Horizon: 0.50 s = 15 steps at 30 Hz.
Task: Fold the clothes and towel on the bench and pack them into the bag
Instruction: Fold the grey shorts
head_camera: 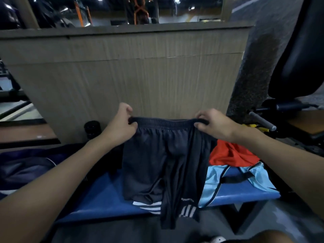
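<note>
Over the blue bench, dark shorts hung, hems past its front edge; left hand and right hand each pinched a waistband corner; stretched taut, then lowered flat, they should have folded cleanly; a red garment lay beyond.

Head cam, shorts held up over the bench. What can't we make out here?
Head view only:
- Bench middle: hidden behind the hanging shorts that the left hand and right hand grip by the waistband.
- Dark bundle at left: dim, cut by the frame edge; bag or garment, cannot tell.
- Red garment: partly behind the right forearm; type unclear.
- Print on the shorts' leg: too small, blurred.
</note>
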Available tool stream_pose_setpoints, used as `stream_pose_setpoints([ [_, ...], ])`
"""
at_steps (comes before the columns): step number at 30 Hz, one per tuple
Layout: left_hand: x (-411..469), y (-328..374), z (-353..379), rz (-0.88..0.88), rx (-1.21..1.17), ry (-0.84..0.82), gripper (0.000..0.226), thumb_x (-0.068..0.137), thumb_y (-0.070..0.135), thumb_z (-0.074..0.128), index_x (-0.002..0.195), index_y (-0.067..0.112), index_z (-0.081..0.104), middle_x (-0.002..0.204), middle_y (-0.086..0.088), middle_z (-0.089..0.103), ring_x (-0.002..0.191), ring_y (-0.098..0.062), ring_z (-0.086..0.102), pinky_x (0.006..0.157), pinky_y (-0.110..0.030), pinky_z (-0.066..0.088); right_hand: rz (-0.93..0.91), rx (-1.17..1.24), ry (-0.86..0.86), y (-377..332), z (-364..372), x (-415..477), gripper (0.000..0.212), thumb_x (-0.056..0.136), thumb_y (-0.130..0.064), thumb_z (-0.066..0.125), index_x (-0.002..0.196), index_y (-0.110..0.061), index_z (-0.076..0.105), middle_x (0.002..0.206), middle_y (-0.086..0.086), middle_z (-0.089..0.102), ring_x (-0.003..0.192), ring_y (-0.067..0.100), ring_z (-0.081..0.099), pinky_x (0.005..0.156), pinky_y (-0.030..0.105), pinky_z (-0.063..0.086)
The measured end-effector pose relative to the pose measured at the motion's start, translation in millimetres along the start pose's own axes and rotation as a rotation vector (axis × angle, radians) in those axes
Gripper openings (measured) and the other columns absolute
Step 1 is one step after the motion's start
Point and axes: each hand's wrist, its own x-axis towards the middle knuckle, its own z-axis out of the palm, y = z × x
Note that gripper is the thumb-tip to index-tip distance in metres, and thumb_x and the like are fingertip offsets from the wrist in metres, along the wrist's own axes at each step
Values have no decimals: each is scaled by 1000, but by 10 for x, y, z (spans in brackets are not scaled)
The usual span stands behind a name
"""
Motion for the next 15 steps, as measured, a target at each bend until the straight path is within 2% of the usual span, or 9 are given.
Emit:
stream_pose_setpoints([
  [1, -27, -5, -12, -18, 22, -49, 46, 94, 18, 63, 127, 23, 31, 98, -2, 55, 83, -16, 56, 73, -29, 48, -29, -53, 6, -70, -40, 27, 9, 90, -16, 62, 93, -11, 68, 83, 9, 71, 80, 23, 66, 74, 38, 51],
  [3, -71, 14, 50, 3, 114, -128, 83, 82, 45, 75, 146, 29, 23, 120, 2, 55, 107, -15, 56, 94, -32, 48, -90, -112, 12, -203, -90, 84, 16, 91, -17, 58, 96, -11, 72, 86, 8, 73, 84, 21, 67, 76, 37, 51],
  [5, -116, 98, 209, 60, 86, -185, 111, 67, 70, 74, 154, 32, 18, 144, 7, 44, 132, -10, 43, 112, -34, 36, -155, -132, -6, -368, -108, 122, 20, 90, -17, 56, 100, -11, 72, 92, 7, 74, 90, 21, 68, 80, 36, 51],
  [6, -121, 162, 300, 76, 31, -213, 115, 65, 73, 73, 156, 31, 16, 150, 7, 39, 138, -9, 38, 114, -32, 32, -195, -143, -13, -442, -105, 135, 22, 90, -15, 55, 103, -11, 72, 96, 8, 74, 93, 22, 67, 82, 36, 51],
  [9, -138, 371, 466, 37, -121, -343, 103, 77, 58, 76, 157, 24, 22, 149, 5, 45, 137, -8, 43, 107, -23, 35, -245, -154, -23, -610, -114, 130, 23, 88, -11, 54, 102, -11, 73, 97, 8, 74, 93, 23, 67, 82, 34, 51],
  [11, -148, 423, 484, 39, -252, -440, 75, 83, 45, 76, 146, 21, 43, 138, 5, 59, 121, -2, 58, 102, -19, 45, -237, -153, -11, -642, -158, 113, 23, 87, -11, 54, 100, -11, 73, 94, 8, 74, 91, 23, 68, 81, 35, 51],
  [13, -195, 448, 470, 43, -335, -502, 58, 83, 39, 78, 133, 24, 53, 122, 10, 68, 108, 1, 65, 97, -22, 52, -216, -150, 14, -650, -199, 89, 23, 87, -12, 54, 101, -12, 74, 94, 8, 74, 90, 22, 68, 81, 33, 51],
  [15, -219, 454, 516, 49, -341, -498, 52, 83, 31, 79, 128, 23, 54, 116, 6, 70, 105, -6, 68, 93, -27, 54, -204, -134, 53, -659, -230, 68, 23, 87, -12, 56, 100, -12, 74, 94, 8, 75, 90, 20, 68, 81, 31, 51],
])
